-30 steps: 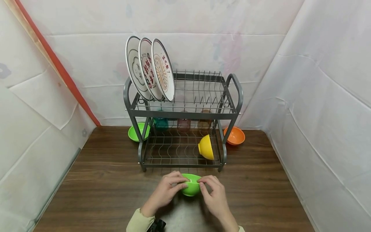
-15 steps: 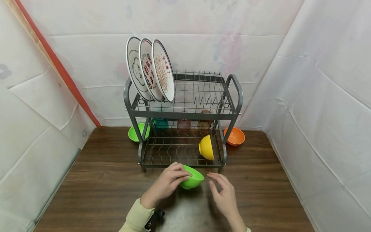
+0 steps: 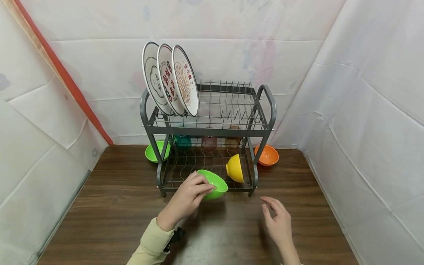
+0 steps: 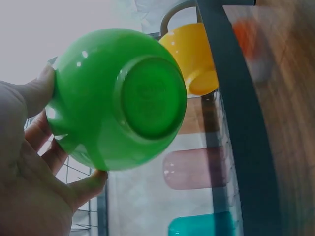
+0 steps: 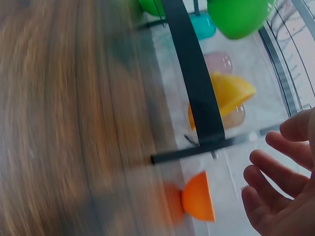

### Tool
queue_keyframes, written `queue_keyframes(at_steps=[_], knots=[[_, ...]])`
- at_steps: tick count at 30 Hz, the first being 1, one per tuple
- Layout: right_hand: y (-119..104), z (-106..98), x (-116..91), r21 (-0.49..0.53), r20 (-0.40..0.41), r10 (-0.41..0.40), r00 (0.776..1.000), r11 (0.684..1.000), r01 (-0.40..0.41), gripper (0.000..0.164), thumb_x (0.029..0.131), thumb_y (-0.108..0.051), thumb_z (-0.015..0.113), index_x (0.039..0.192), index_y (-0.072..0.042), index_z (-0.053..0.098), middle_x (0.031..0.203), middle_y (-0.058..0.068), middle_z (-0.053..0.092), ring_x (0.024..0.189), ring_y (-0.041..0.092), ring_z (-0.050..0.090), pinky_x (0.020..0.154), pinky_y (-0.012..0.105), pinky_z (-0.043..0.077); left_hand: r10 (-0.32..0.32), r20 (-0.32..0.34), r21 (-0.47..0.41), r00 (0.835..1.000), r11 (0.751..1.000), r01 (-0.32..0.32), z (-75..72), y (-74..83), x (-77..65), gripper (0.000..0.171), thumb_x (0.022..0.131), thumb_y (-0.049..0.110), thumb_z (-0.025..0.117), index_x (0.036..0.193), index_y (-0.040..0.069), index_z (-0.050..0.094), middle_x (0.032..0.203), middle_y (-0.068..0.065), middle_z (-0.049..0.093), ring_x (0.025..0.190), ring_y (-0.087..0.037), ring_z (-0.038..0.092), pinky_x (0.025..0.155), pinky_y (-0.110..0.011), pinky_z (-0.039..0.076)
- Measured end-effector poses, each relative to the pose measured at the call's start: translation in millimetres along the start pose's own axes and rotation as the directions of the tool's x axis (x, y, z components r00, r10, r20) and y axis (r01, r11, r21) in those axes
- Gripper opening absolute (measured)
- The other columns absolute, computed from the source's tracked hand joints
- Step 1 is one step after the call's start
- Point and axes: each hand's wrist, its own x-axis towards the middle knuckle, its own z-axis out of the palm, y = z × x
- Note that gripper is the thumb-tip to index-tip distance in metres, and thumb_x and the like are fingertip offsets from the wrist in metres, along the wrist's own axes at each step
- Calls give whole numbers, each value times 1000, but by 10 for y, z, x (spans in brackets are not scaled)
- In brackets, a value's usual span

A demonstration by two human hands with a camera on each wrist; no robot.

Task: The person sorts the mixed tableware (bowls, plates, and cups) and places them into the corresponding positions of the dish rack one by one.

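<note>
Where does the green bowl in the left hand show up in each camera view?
Head: green bowl centre, at the rack's lower front, held by the left hand.
Left wrist: underside fills the centre.
Right wrist: top right edge.
Shared landmark: yellow bowl.

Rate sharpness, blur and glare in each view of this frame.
Head view: sharp and evenly lit, wide-angle bending at the edges. Left wrist view: green bowl crisp with small glare spots, rack bar and table soft. Right wrist view: heavy motion blur over the table, orange bowl smeared.
</note>
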Motion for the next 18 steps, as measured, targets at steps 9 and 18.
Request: queue_keyframes(at_steps=[9, 18], knots=[[177, -195, 72, -55, -58, 59, 997, 997, -62, 19, 89, 5, 68, 106, -3, 73, 111, 9, 71, 101, 23, 64, 83, 10, 42, 67, 58, 269, 996, 960, -80, 2, -24, 261, 22, 93, 0, 65, 99, 18, 78, 92, 3, 56, 99, -21, 52, 110, -55, 32], [193, -224, 61, -62, -51, 151, 987, 986, -154, 21, 92, 1, 66, 112, -2, 71, 112, 12, 70, 100, 28, 65, 82, 21, 50, 66, 142, 383, 988, 916, -117, 148, -173, 427, 33, 88, -10, 65, 98, 18, 78, 92, -1, 59, 99, -25, 55, 111, -54, 31]])
